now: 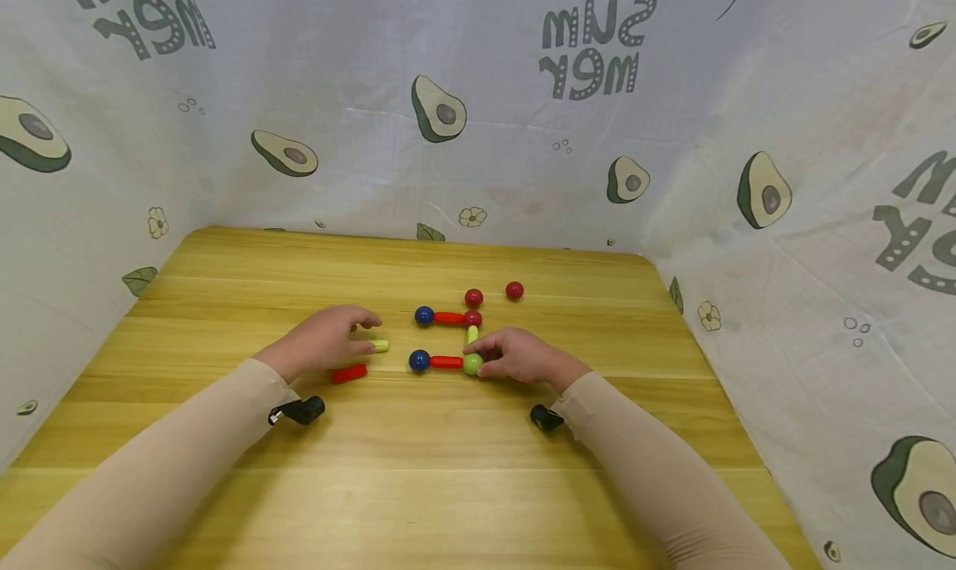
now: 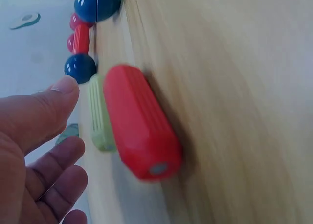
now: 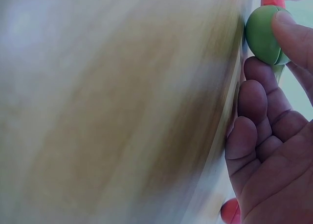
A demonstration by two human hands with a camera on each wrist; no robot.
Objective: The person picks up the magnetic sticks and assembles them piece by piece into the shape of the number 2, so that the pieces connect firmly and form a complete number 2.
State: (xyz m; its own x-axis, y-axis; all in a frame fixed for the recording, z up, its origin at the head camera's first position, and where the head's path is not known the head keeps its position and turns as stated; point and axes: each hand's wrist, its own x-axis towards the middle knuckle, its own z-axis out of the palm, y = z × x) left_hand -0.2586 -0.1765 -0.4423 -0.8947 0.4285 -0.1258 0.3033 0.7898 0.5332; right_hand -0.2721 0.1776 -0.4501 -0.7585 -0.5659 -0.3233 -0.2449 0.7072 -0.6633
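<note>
My right hand (image 1: pixel 523 356) pinches a green ball (image 1: pixel 473 364) between thumb and fingers; the right wrist view shows the same ball (image 3: pixel 264 35) against the thumb. That ball joins a red magnetic rod (image 1: pixel 446 362) ending in a blue ball (image 1: pixel 420 360). A yellow-green rod (image 1: pixel 472 334) leads from it to a crimson ball (image 1: pixel 473 319), where another red rod (image 1: pixel 449 318) reaches a second blue ball (image 1: pixel 424 316). My left hand (image 1: pixel 324 342) hovers with thumb and fingers apart beside a loose yellow-green rod (image 2: pixel 100 114). A loose red rod (image 2: pixel 139 121) lies nearer me.
Two loose crimson balls, one close behind the joined pieces (image 1: pixel 474 298) and another farther right (image 1: pixel 514 290), lie on the wooden table (image 1: pixel 418 487). A pale cloth (image 1: pixel 358 72) printed with avocados hangs around the back and sides.
</note>
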